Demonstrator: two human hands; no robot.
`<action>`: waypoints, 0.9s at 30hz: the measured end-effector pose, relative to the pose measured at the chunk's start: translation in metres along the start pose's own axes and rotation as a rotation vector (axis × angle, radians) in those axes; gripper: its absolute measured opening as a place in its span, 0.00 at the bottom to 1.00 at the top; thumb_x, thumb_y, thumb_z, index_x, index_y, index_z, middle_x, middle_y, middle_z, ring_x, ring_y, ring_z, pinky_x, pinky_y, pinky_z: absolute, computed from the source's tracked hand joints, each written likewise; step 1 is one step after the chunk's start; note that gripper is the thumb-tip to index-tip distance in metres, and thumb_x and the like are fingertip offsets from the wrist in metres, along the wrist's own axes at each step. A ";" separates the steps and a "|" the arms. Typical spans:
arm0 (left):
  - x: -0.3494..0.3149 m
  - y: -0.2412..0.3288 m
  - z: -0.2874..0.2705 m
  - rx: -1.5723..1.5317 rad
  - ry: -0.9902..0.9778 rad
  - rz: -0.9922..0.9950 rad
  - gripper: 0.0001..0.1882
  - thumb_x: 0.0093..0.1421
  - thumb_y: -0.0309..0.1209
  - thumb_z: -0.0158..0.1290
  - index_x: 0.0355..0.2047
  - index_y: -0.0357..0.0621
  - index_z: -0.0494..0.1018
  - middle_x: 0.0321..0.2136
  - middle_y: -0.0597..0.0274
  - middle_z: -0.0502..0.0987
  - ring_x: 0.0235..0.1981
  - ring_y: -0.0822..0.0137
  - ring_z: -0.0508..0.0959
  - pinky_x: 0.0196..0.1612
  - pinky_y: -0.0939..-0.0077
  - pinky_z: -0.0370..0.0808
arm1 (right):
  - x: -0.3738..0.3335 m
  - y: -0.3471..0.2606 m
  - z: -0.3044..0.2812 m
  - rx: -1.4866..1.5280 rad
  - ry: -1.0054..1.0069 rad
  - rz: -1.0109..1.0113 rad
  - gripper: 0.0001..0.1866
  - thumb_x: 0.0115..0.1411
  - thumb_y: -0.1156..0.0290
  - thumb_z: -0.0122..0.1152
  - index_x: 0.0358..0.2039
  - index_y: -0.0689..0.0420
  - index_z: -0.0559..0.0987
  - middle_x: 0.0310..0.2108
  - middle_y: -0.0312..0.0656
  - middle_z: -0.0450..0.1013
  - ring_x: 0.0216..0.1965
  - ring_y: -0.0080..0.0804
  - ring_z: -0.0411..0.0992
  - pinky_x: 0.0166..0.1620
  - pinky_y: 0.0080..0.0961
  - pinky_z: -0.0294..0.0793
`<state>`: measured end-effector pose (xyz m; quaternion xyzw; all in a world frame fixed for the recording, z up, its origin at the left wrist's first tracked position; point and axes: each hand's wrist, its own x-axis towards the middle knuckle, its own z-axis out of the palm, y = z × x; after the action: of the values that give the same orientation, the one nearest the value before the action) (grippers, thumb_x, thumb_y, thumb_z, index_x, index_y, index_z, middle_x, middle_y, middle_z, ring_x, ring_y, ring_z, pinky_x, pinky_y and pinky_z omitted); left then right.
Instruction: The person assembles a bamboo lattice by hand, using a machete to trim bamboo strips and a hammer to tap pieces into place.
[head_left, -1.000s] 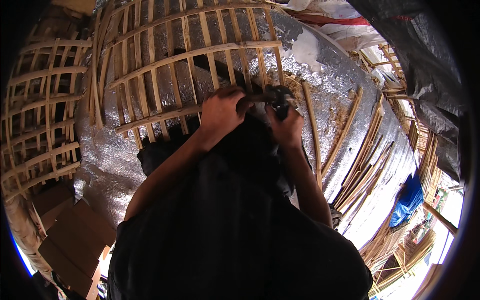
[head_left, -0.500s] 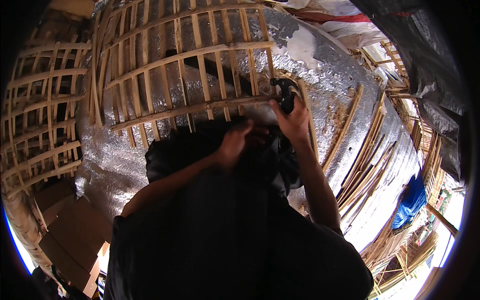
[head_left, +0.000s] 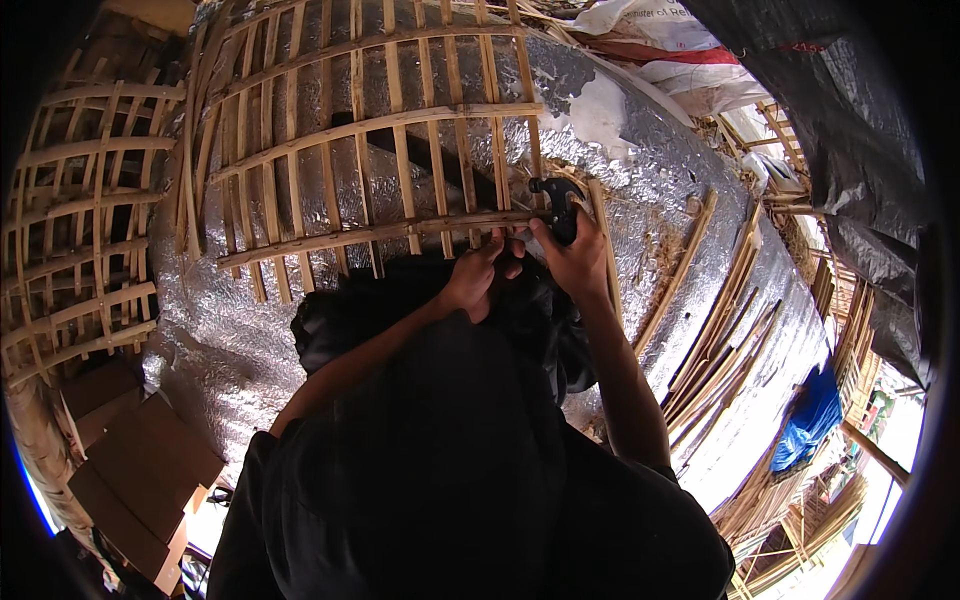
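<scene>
A lattice of bamboo slats [head_left: 430,113] lies in front of me, its nearest cross slat [head_left: 350,236] running close to my lap. My right hand [head_left: 580,262] is closed round a small black hammer [head_left: 564,215] at the right end of that slat, thumb up against the slat's end. Just left of it, my left hand [head_left: 475,280] has its fingertips drawn together at the slat's near edge. Whatever is between those fingers is too small to make out.
Shiny foil sheeting [head_left: 225,350] covers the ground. Another bamboo lattice [head_left: 95,205] stands at left, above brown cardboard [head_left: 150,465]. Loose bamboo strips [head_left: 722,320] lie at right, near a blue plastic sheet [head_left: 808,415]. Dark tarpaulin [head_left: 850,160] hangs at far right.
My left hand has moved up and right from over my lap to the near slat. My right hand and the hammer have shifted slightly left and lower.
</scene>
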<state>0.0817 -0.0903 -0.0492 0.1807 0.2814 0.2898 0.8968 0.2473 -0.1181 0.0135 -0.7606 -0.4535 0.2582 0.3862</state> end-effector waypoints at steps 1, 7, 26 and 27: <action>0.001 0.001 0.002 -0.049 -0.030 0.043 0.16 0.77 0.43 0.45 0.49 0.43 0.72 0.36 0.67 0.74 0.37 0.72 0.71 0.38 0.74 0.69 | 0.000 -0.007 -0.003 -0.076 -0.004 -0.015 0.16 0.60 0.66 0.72 0.43 0.61 0.79 0.31 0.51 0.82 0.33 0.52 0.82 0.35 0.40 0.80; -0.003 0.002 0.004 -0.295 -0.047 -0.040 0.13 0.75 0.40 0.50 0.48 0.44 0.72 0.38 0.70 0.72 0.38 0.73 0.70 0.41 0.74 0.69 | -0.031 -0.038 -0.014 -0.207 0.037 -0.426 0.18 0.69 0.71 0.58 0.56 0.62 0.70 0.38 0.57 0.78 0.37 0.62 0.78 0.38 0.47 0.78; 0.005 -0.029 -0.046 -0.206 -0.106 -0.095 0.13 0.71 0.33 0.52 0.54 0.46 0.73 0.42 0.67 0.77 0.42 0.73 0.78 0.48 0.73 0.75 | -0.024 -0.026 -0.035 -0.534 -0.451 -0.592 0.27 0.61 0.68 0.66 0.57 0.64 0.70 0.38 0.55 0.76 0.36 0.55 0.78 0.40 0.47 0.79; 0.007 -0.044 -0.068 0.072 -0.139 0.009 0.17 0.69 0.30 0.54 0.57 0.44 0.73 0.45 0.65 0.77 0.46 0.71 0.78 0.51 0.72 0.75 | -0.021 -0.027 -0.032 -0.642 -0.554 -0.404 0.26 0.61 0.68 0.66 0.57 0.63 0.70 0.38 0.55 0.76 0.36 0.56 0.78 0.40 0.48 0.78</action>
<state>0.0635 -0.1091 -0.1261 0.2338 0.2278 0.2702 0.9058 0.2485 -0.1403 0.0545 -0.6404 -0.7355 0.2178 0.0381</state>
